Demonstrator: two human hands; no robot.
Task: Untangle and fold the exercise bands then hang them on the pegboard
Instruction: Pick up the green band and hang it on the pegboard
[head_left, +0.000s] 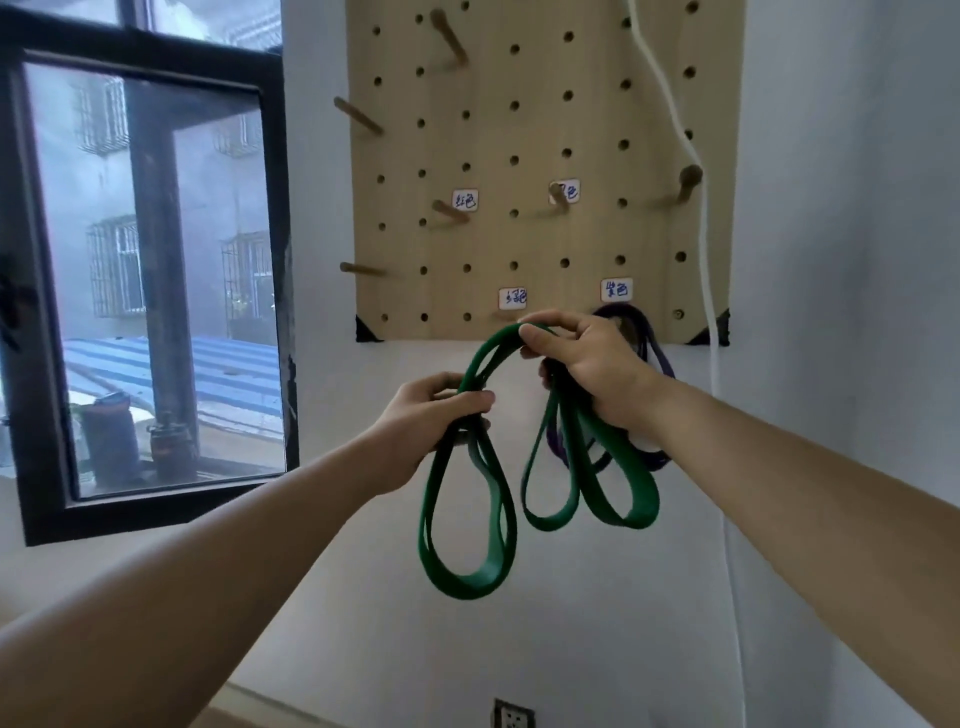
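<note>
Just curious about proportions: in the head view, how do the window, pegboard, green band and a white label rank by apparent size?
1. The window and the pegboard: about alike, both cut off by the frame, so unranked.
2. The green band, though nearer the camera.
3. A white label on the pegboard.

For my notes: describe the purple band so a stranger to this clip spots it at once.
Find the pale wooden pegboard on the wall right of the window. At its bottom edge, under the right-hand white handwritten label, hangs the purple rubber band, partly behind the right hand. Unlike the green rubber band gripped by that hand and the left hand, it is dark purple and already hanging.
</note>
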